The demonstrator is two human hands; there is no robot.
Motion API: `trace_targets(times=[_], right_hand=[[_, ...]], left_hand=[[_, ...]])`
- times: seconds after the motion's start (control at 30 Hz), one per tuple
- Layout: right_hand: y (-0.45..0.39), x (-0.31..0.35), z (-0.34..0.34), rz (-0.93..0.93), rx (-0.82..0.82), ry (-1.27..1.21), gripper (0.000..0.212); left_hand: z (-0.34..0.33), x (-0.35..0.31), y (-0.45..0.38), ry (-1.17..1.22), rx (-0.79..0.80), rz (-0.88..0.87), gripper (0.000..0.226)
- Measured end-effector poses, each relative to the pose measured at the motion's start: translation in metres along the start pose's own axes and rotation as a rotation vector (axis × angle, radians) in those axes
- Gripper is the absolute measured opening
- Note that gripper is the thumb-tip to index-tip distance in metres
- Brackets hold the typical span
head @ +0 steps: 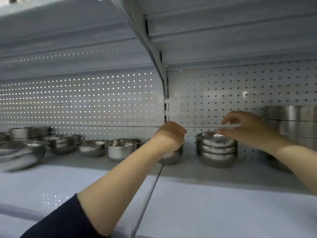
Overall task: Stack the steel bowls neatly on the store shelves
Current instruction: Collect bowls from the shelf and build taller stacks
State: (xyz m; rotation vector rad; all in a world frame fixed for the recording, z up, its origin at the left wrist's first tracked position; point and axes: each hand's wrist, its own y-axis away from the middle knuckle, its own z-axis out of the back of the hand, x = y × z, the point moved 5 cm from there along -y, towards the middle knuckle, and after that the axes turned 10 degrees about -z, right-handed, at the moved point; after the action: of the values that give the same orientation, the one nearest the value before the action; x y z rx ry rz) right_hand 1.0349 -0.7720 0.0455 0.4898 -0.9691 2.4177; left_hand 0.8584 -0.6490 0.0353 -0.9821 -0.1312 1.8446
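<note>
A stack of three small steel bowls (217,152) stands on the white shelf (188,189), right of the middle seam. My right hand (247,129) hovers over that stack with its fingers spread, fingertips at the top bowl's rim. My left hand (169,136) is curled down over the rim of a single small steel bowl (171,158) just left of the stack; the hand hides most of that bowl. More loose steel bowls (122,148) sit in a row further left on the same shelf.
Tall, wide steel bowls (291,121) are stacked at the far right behind my right forearm. A large bowl (20,155) lies blurred at the left edge. The perforated back panel (223,93) and the upper shelf's underside close in above.
</note>
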Motion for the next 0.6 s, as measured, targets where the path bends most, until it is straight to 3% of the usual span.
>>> trace_targets(times=[0.2, 0.4, 0.6], right_hand=[[0.033, 0.114, -0.020, 0.038, 0.089, -0.042, 0.025], [0.080, 0.253, -0.118, 0.199, 0.273, -0.060, 0.021], [0.075, 0.323, -0.215, 0.131, 0.379, 0.016, 0.025]], left_hand=[[0.108, 0.067, 0.066, -0.087, -0.066, 0.035, 0.031], [0.183, 0.149, 0.105, -0.343, -0.007, 0.094, 0.032], [0.212, 0.228, 0.089, -0.540, 0.034, 0.223, 0.036]])
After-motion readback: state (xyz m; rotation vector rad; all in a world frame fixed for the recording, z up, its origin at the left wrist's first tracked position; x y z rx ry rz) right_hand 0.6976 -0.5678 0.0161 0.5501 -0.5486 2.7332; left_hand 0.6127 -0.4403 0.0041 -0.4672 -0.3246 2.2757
